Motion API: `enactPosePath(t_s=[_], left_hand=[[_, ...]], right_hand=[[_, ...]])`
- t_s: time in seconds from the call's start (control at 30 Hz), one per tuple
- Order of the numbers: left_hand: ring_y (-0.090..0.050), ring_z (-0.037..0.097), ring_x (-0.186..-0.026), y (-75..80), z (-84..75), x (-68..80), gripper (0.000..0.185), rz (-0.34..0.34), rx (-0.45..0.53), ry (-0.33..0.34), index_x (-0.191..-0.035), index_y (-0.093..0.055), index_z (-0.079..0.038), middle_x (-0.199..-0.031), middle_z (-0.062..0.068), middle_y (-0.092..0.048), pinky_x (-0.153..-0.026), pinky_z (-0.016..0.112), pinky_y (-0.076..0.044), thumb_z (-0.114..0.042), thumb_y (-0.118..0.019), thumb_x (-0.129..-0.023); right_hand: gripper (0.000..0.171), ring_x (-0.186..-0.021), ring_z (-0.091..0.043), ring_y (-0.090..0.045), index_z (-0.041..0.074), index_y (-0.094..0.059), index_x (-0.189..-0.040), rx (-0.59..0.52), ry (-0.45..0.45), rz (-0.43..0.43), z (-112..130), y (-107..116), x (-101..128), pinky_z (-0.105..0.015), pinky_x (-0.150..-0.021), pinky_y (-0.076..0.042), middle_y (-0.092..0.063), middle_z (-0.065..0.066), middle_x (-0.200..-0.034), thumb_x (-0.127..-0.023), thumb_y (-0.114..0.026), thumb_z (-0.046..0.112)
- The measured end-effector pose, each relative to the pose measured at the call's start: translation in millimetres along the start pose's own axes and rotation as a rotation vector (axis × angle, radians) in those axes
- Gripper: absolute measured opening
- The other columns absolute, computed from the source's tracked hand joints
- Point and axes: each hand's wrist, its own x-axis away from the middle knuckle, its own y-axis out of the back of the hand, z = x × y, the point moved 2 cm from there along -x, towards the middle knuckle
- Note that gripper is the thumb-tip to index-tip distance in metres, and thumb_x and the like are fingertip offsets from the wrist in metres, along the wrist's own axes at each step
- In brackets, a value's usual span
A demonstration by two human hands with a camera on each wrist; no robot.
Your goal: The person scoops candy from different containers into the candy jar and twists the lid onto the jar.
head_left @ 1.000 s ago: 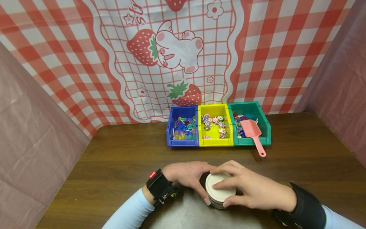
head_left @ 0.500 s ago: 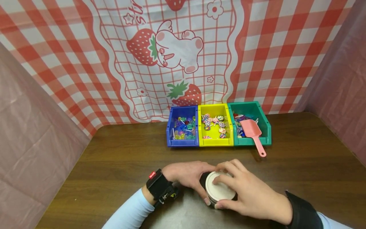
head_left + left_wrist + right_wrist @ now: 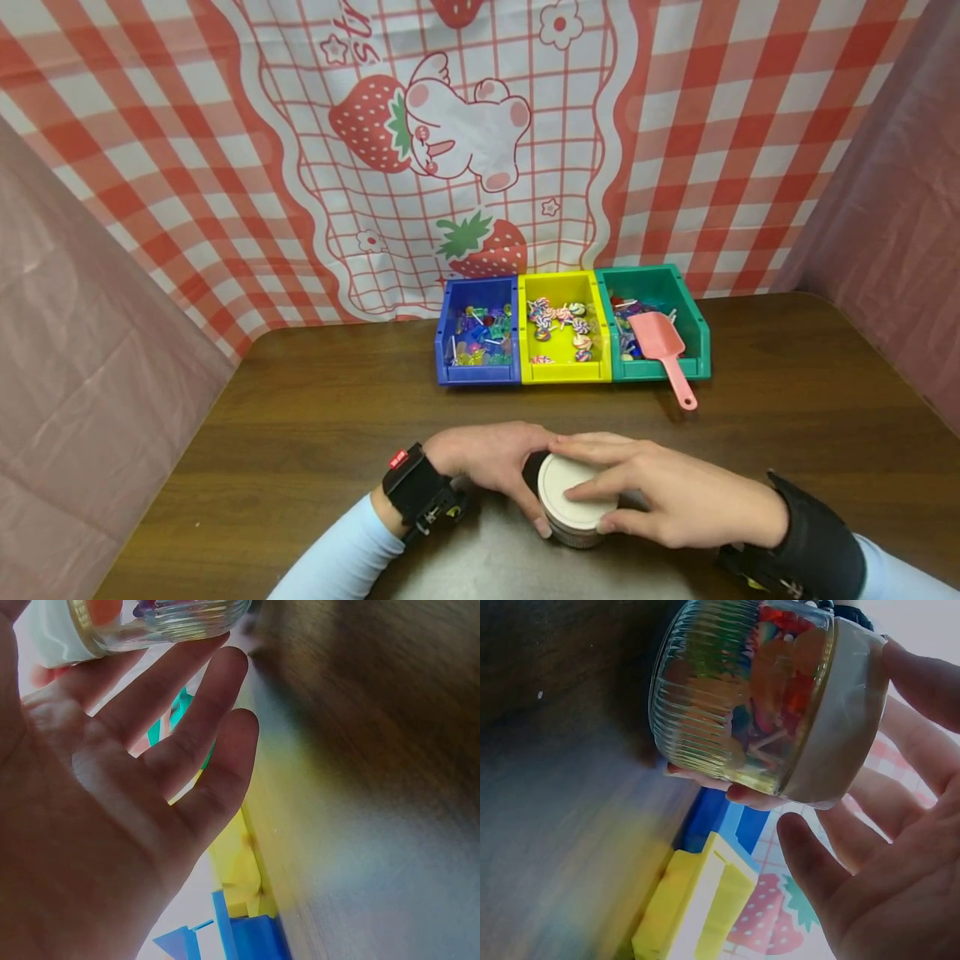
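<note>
A ribbed glass jar (image 3: 705, 697) with a cream-white lid (image 3: 562, 486) stands upright on the table in front of me. Small colourful candy-like pieces (image 3: 780, 682) show through its glass. My left hand (image 3: 491, 458) holds the jar from the left, thumb at the near side and fingers behind it. From the right, my right hand (image 3: 678, 493) grips the lid, its thumb at the near rim, one finger over the top and others reaching to the far rim. The left wrist view shows the left fingers (image 3: 195, 727) spread beside the glass.
Joined bins stand at the back: blue (image 3: 480, 374), yellow (image 3: 566, 372) and green (image 3: 697, 342), with small candy-like pieces inside. A pink scoop (image 3: 660, 337) lies across the green bin, its handle over the front edge. A checked strawberry cloth (image 3: 697, 167) hangs behind.
The right hand first turned on the lid, its wrist swinging nearer to me, then swung back, its fingers now stretched flatter over the lid. The left hand and jar stayed in place.
</note>
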Motion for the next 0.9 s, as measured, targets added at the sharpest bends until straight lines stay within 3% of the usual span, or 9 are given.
enactPosePath(t_s=[0.43, 0.67, 0.77, 0.9], left_hand=[[-0.054, -0.002, -0.107, -0.5, -0.5, 1.2, 0.076, -0.006, -0.022, 0.011, -0.137, -0.054, -0.026, -0.118, -0.02, -0.058, -0.095, 0.018, -0.041, -0.042, -0.09, -0.072], [-0.054, -0.001, -0.106, -0.7, -0.4, 0.9, 0.076, 0.001, -0.005, 0.012, -0.137, -0.054, -0.025, -0.119, -0.02, -0.058, -0.094, 0.019, -0.042, -0.04, -0.09, -0.072], [-0.055, -0.001, -0.106, -0.8, -0.1, 0.8, 0.075, -0.002, -0.003, 0.005, -0.136, -0.054, -0.025, -0.118, -0.02, -0.059, -0.094, 0.019, -0.042, -0.04, -0.09, -0.072], [-0.055, -0.002, -0.105, -1.1, -0.5, 0.9, 0.071, 0.0, -0.005, -0.011, -0.133, -0.057, -0.024, -0.117, -0.018, -0.059, -0.095, 0.018, -0.042, -0.039, -0.09, -0.072]], right_hand=[[0.035, -0.115, -0.011, -0.05, 0.031, -0.075, -0.114, 0.184, -0.073, -0.153, 10.3, -6.1, -3.9, -0.032, -0.083, -0.052, -0.056, 0.006, -0.139, -0.087, -0.073, 0.052], [0.029, -0.112, -0.012, -0.049, 0.029, -0.073, -0.105, 0.331, -0.147, -0.218, 24.0, -13.0, -3.1, -0.035, -0.083, -0.052, -0.057, 0.004, -0.134, -0.086, -0.074, 0.052], [0.031, -0.118, -0.013, -0.047, 0.031, -0.071, -0.11, 0.316, -0.116, -0.204, 22.8, -12.1, -3.5, -0.037, -0.086, -0.052, -0.054, 0.005, -0.137, -0.087, -0.073, 0.052], [0.034, -0.131, -0.018, -0.045, 0.032, -0.068, -0.123, 0.202, -0.002, -0.138, 14.6, -7.5, -3.3, -0.041, -0.092, -0.05, -0.049, 0.003, -0.146, -0.091, -0.071, 0.045]])
